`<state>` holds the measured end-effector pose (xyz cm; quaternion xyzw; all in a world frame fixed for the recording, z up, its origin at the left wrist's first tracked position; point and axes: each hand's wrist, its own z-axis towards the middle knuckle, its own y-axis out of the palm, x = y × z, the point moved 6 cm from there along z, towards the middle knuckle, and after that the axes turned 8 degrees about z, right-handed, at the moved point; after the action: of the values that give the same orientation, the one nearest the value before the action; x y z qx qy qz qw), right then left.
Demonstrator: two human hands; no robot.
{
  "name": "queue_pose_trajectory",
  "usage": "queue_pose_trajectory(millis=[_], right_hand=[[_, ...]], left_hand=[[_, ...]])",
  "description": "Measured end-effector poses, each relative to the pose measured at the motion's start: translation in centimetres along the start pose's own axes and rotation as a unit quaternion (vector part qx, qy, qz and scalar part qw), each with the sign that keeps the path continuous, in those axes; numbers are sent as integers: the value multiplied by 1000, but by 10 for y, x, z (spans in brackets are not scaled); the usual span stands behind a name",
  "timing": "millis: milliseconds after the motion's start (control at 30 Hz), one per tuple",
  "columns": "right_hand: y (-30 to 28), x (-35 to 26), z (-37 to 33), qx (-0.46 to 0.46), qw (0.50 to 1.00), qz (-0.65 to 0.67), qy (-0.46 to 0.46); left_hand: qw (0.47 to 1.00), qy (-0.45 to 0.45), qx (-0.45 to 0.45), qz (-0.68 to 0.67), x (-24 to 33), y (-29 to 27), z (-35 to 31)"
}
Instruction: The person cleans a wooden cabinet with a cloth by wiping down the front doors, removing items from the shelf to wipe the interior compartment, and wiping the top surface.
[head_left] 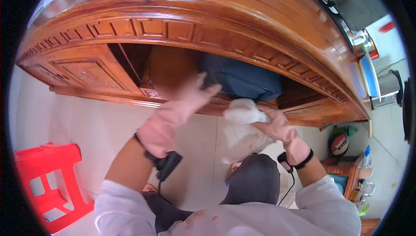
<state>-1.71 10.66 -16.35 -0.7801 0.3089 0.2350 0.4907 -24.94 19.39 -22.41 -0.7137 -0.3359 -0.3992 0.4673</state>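
Note:
My left hand, in a pink covering, reaches to the open wooden cabinet with its fingers apart and nothing visible in them. It is beside a blurred brown rounded thing and a dark blue bag, both inside the cabinet. I cannot tell whether it touches either. My right hand, covered in pink too, is closed on a crumpled white bundle just in front of the bag. Paler, blurred material hangs below the bundle. Whether it is cloth or plastic is unclear.
The carved wooden cabinet spans the view, its top overhanging the opening. A red plastic stool stands on the tiled floor at left. At right lie a ball and a low wooden shelf with small items.

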Motion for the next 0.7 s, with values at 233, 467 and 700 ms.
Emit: queue_pose_trajectory(millis=[233, 467, 700], right_hand=[[-26, 39, -29, -55, 992, 97, 58], [-10, -18, -7, -97, 979, 177, -25], [41, -140, 48, 28, 971, -26, -235]], left_hand=[[991, 95, 96, 13, 18, 44, 46], [989, 92, 111, 16, 18, 25, 31], [985, 31, -18, 168, -13, -77, -32]])
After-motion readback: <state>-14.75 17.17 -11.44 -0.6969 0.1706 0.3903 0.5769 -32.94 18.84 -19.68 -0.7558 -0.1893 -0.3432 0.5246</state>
